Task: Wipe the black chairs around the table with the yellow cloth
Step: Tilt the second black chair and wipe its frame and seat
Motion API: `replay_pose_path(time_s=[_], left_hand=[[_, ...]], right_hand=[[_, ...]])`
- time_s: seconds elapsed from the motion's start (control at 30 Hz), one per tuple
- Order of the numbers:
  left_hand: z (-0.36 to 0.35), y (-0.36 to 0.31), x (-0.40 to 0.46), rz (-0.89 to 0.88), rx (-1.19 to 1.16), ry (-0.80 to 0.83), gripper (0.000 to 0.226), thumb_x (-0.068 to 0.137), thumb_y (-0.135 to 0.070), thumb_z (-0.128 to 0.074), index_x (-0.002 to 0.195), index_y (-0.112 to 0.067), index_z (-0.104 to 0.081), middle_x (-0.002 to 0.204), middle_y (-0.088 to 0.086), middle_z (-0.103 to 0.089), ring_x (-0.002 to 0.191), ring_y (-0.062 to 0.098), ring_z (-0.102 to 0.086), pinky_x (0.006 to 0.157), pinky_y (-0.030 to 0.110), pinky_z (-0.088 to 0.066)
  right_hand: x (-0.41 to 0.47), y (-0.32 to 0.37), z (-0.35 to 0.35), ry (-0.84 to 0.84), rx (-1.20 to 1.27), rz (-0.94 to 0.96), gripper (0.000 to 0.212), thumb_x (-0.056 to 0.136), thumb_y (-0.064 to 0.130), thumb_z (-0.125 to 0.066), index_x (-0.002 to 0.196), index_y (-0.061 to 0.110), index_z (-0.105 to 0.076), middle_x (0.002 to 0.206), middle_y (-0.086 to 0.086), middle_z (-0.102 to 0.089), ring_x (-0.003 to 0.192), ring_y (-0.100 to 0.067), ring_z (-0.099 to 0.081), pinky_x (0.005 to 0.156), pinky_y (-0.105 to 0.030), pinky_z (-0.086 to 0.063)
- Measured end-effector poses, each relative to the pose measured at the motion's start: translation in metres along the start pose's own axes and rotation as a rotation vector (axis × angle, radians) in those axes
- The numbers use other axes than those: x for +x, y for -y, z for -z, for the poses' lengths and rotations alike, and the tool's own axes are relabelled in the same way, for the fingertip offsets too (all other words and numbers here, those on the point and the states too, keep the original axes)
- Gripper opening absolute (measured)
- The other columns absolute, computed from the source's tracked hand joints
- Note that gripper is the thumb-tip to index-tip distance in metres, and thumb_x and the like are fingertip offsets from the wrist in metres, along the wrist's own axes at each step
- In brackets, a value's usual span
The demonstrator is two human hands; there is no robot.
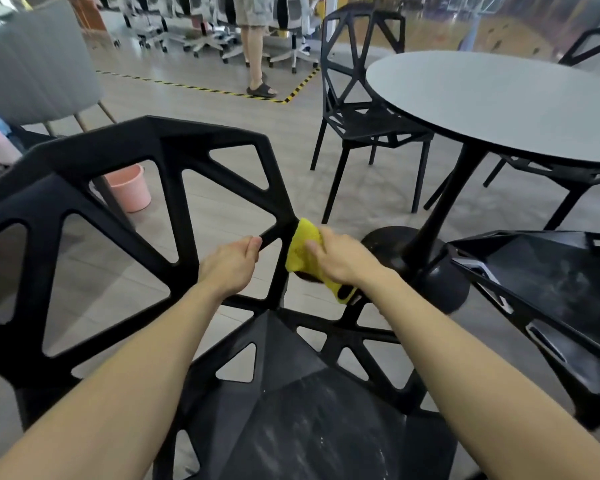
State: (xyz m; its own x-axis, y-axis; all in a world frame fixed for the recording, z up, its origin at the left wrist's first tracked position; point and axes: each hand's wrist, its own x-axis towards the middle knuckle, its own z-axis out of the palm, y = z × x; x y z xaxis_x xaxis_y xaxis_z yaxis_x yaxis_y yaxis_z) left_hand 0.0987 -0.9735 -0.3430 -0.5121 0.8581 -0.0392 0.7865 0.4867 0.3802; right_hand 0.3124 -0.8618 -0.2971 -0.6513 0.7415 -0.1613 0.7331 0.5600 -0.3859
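The left hand grasps a thin bar in the backrest of the nearest black chair, fingers curled around it. The right hand holds the yellow cloth and presses it on the right edge of this backrest. The round table stands to the right, with other black chairs beside it.

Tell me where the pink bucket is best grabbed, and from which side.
Probably the open top rim of the pink bucket, reached from above: it stands upright on the floor behind the near black chair, whose backrest struts cover its left side. No handle is visible.
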Motion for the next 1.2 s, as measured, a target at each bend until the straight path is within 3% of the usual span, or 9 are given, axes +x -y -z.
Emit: replay_pose_path(time_s=[0.13, 0.27, 0.4, 0.53, 0.63, 0.73, 0.87, 1.07, 1.2], left_hand=[[-0.001, -0.001, -0.001, -0.007, 0.001, -0.012, 0.055, 0.111, -0.063, -0.013, 0.092, -0.029, -0.052, 0.094, 0.0, -0.067, 0.096, 0.034, -0.064, 0.088, 0.049, -0.052], [-0.003, 0.001, 0.003, -0.02, 0.004, -0.031, 0.054, 0.112, -0.06, -0.016, 0.091, -0.029, -0.055, 0.088, -0.003, -0.065, 0.091, 0.031, -0.064, 0.08, 0.046, -0.047], [-0.008, 0.003, 0.004, -0.039, 0.033, -0.081, 0.053, 0.113, -0.057, -0.017, 0.092, -0.027, -0.056, 0.089, -0.003, -0.065, 0.09, 0.03, -0.063, 0.078, 0.045, -0.046], [-0.009, 0.003, 0.004, -0.045, 0.048, -0.083, 0.052, 0.113, -0.056, -0.018, 0.096, -0.027, -0.057, 0.092, -0.001, -0.067, 0.091, 0.032, -0.063, 0.079, 0.046, -0.049], [-0.007, 0.005, 0.005, -0.029, 0.039, -0.078, 0.052, 0.112, -0.056, -0.019, 0.095, -0.027, -0.057, 0.094, 0.001, -0.067, 0.093, 0.034, -0.063, 0.079, 0.046, -0.048], [-0.005, 0.004, 0.003, -0.023, 0.047, -0.07, 0.053, 0.113, -0.056, -0.017, 0.095, -0.027, -0.057, 0.091, -0.001, -0.066, 0.091, 0.032, -0.063, 0.076, 0.045, -0.045], [-0.008, 0.001, 0.002, -0.028, 0.049, -0.096, 0.052, 0.113, -0.055, -0.017, 0.097, -0.027, -0.057, 0.091, -0.001, -0.066, 0.09, 0.031, -0.062, 0.077, 0.045, -0.045], [-0.008, 0.003, 0.004, -0.019, 0.054, -0.08, 0.053, 0.113, -0.055, -0.017, 0.094, -0.025, -0.056, 0.088, -0.001, -0.063, 0.089, 0.032, -0.06, 0.077, 0.046, -0.044], [-0.001, 0.005, 0.006, 0.006, 0.035, -0.042, 0.055, 0.113, -0.056, -0.015, 0.092, -0.026, -0.056, 0.094, 0.003, -0.066, 0.096, 0.035, -0.062, 0.09, 0.052, -0.052]], right_hand=[[0.018, 0.001, 0.002, -0.057, 0.001, 0.042, 0.038, 0.107, 0.055, -0.05, 0.114, 0.018, -0.059, 0.114, -0.011, -0.071, 0.107, -0.036, -0.066, 0.078, -0.041, -0.046], [-0.016, -0.023, -0.023, -0.21, 0.025, 0.026, 0.044, 0.108, 0.056, -0.047, 0.126, 0.018, -0.058, 0.109, -0.015, -0.073, 0.101, -0.041, -0.066, 0.077, -0.043, -0.045], [-0.072, -0.077, -0.039, -0.169, 0.02, -0.069, 0.04, 0.104, 0.065, -0.04, 0.101, 0.026, -0.043, 0.085, -0.007, -0.07, 0.082, -0.04, -0.069, 0.073, -0.047, -0.053], [0.002, -0.023, -0.019, -0.114, -0.085, 0.059, 0.038, 0.112, 0.048, -0.039, 0.116, 0.012, -0.052, 0.114, -0.022, -0.07, 0.104, -0.047, -0.065, 0.078, -0.045, -0.041], [0.045, 0.015, -0.012, -0.149, -0.004, 0.11, 0.037, 0.111, 0.041, -0.04, 0.124, 0.009, -0.054, 0.119, -0.021, -0.069, 0.108, -0.045, -0.063, 0.076, -0.04, -0.034], [0.001, -0.029, -0.032, -0.208, -0.02, 0.074, 0.035, 0.11, 0.048, -0.042, 0.121, 0.016, -0.052, 0.102, -0.018, -0.072, 0.094, -0.047, -0.066, 0.07, -0.045, -0.042], [-0.101, -0.1, -0.048, -0.208, 0.042, -0.051, 0.028, 0.107, 0.055, -0.042, 0.097, 0.029, -0.035, 0.075, 0.004, -0.06, 0.074, -0.038, -0.067, 0.065, -0.044, -0.047], [0.022, -0.005, -0.016, -0.11, -0.055, 0.074, 0.038, 0.112, 0.04, -0.039, 0.123, 0.006, -0.054, 0.119, -0.024, -0.069, 0.107, -0.047, -0.064, 0.078, -0.042, -0.037], [0.042, 0.007, -0.024, -0.171, -0.034, 0.08, 0.039, 0.11, 0.043, -0.043, 0.127, 0.01, -0.054, 0.119, -0.023, -0.069, 0.106, -0.047, -0.064, 0.075, -0.043, -0.039]])
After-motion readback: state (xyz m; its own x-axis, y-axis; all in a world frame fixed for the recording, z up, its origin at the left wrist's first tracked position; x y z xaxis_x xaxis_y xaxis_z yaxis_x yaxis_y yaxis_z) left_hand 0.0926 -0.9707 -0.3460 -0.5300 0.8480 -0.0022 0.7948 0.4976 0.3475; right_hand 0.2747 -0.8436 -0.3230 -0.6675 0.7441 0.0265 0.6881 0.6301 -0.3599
